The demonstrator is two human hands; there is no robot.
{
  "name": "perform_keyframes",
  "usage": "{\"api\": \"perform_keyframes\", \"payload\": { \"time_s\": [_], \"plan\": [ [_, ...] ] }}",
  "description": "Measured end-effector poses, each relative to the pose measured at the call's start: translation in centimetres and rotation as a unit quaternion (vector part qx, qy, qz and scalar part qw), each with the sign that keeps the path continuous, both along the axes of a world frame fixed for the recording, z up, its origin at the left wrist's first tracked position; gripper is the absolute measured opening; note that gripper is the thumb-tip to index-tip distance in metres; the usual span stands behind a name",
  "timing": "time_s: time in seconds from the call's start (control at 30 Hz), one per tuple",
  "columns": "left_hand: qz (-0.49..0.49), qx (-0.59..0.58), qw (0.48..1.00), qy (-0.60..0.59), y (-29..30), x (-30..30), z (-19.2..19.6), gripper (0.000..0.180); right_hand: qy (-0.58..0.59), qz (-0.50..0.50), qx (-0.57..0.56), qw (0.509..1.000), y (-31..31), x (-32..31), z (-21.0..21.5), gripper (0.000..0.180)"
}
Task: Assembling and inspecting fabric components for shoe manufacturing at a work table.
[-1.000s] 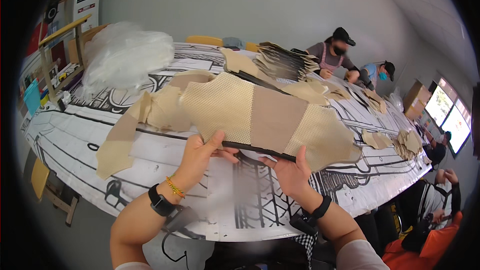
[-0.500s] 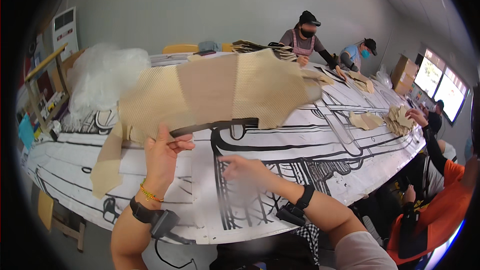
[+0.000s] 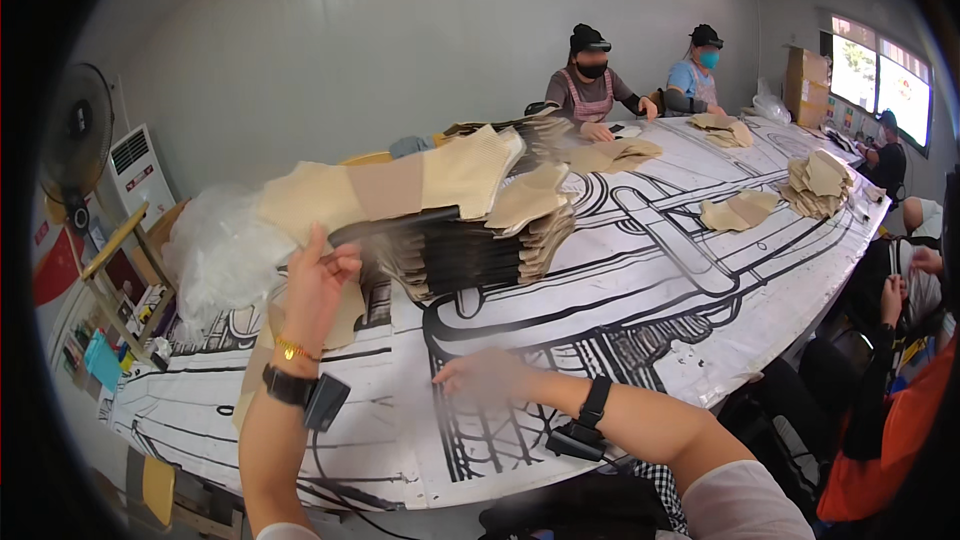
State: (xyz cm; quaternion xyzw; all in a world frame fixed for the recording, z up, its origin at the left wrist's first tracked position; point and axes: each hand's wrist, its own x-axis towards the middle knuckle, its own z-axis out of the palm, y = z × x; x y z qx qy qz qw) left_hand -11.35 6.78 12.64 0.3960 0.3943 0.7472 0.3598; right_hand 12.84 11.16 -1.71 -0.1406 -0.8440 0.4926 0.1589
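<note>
Holding up a beige and tan sock (image 3: 400, 185) stretched over a flat black form, the left hand (image 3: 318, 280) pinches it at the near end, fingers closed round the edge, so that the piece hangs in the air above the printed table cover (image 3: 640, 290) and reaches out over the stack of similar socks on forms (image 3: 480, 245). That grip is only at one end, and I'd judge the long free end could sag or swing and clip the stack, which already leans and fans out at its right side; a knock there might slide the top few off. The right hand (image 3: 485, 377) is low over the cover, blurred, fingers spread and holding nothing, so it gives the sock no support. Behind the stack sits a heap of clear plastic bags (image 3: 215, 255), and across the table other people (image 3: 590, 85) work at their own piles of socks (image 3: 820, 185).
</note>
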Motion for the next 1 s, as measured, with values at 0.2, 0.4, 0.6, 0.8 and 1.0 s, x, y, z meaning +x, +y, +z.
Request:
{"api": "perform_keyframes", "payload": {
  "time_s": [0.2, 0.4, 0.6, 0.8, 1.0],
  "plan": [
    [-0.077, -0.103, 0.992, -0.01, 6.5, -2.8, 0.5, 0.032, 0.025, 0.033, 0.077, 0.996, 1.7, -1.6, -3.4, 0.029],
    [-0.014, -0.174, 0.984, 0.039, 10.0, -3.8, 1.6, 0.025, 0.086, 0.054, -0.002, 0.995, 1.8, -1.2, -4.0, 0.029],
    [0.027, -0.187, 0.98, 0.057, 10.3, -3.6, 1.5, 0.024, 0.11, 0.073, -0.04, 0.99, 2.0, -1.3, -4.1, 0.029],
    [0.013, -0.197, 0.972, 0.128, 9.5, -2.6, 1.9, 0.025, 0.062, 0.048, 0.054, 0.996, 1.9, -1.2, -3.3, 0.027],
    [-0.042, -0.157, 0.985, 0.05, 9.7, -1.9, 2.0, 0.026, 0.093, 0.053, 0.007, 0.994, 1.6, -0.5, -2.7, 0.027]
  ]
}}
